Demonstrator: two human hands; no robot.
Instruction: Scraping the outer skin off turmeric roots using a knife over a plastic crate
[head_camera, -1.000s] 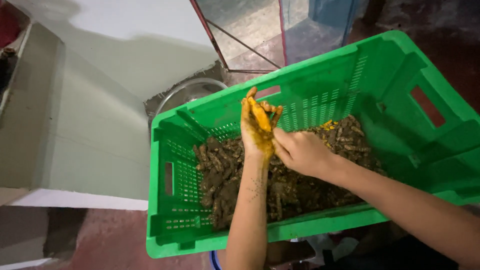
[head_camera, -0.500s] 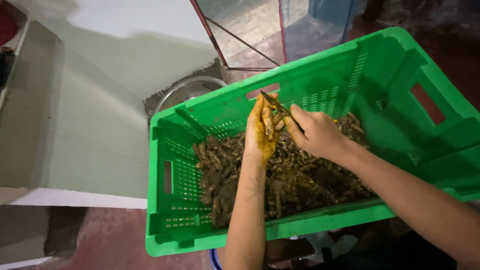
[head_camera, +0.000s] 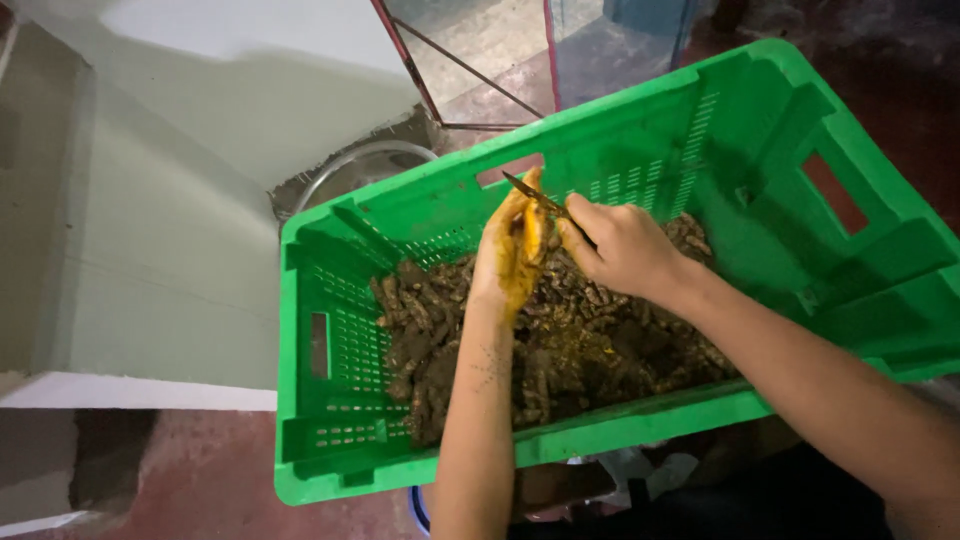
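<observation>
A green plastic crate (head_camera: 330, 300) sits in front of me, part-filled with brown turmeric roots (head_camera: 570, 350). Over the roots, my left hand (head_camera: 512, 255), stained yellow-orange, is closed around a bright orange peeled root (head_camera: 534, 226). My right hand (head_camera: 620, 245) grips a small knife whose blade (head_camera: 528, 189) lies against the top of that root. Both hands are raised a little above the pile, near the crate's far wall.
A round metal bowl (head_camera: 360, 165) stands on the floor just behind the crate's far left corner. A pale wall or step (head_camera: 150, 220) fills the left side. A thin red metal frame (head_camera: 470, 70) stands at the top. Reddish floor shows below left.
Both hands have lifted slightly toward the crate's far wall. My right hand has come up from the pile to the root, and the knife blade now rests against its top.
</observation>
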